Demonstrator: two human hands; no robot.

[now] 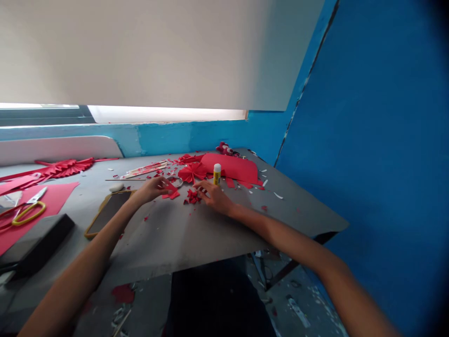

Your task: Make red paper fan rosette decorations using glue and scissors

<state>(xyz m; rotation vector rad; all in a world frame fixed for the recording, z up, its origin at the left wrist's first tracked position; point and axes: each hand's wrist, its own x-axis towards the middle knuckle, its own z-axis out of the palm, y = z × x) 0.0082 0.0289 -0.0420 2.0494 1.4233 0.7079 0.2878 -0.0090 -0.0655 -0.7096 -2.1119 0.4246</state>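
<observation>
My left hand (153,189) has its fingertips closed on a small red paper piece (173,192) over the table. Beside that piece lies a roll of tape (177,181), partly covered. My right hand (215,198) rests on the table with its fingers apart, next to a little heap of red paper scraps (192,196). Just behind it stands an upright glue stick (217,173) with a white cap and yellow body. A pleated red paper fan (191,172) lies beyond both hands.
Red paper sheets (231,167) lie at the back. On the left are scissors (30,213), a phone (109,213), a black case (38,241), a pleated red strip (66,167) and thin sticks (145,169). A blue wall (372,140) borders the table's right side.
</observation>
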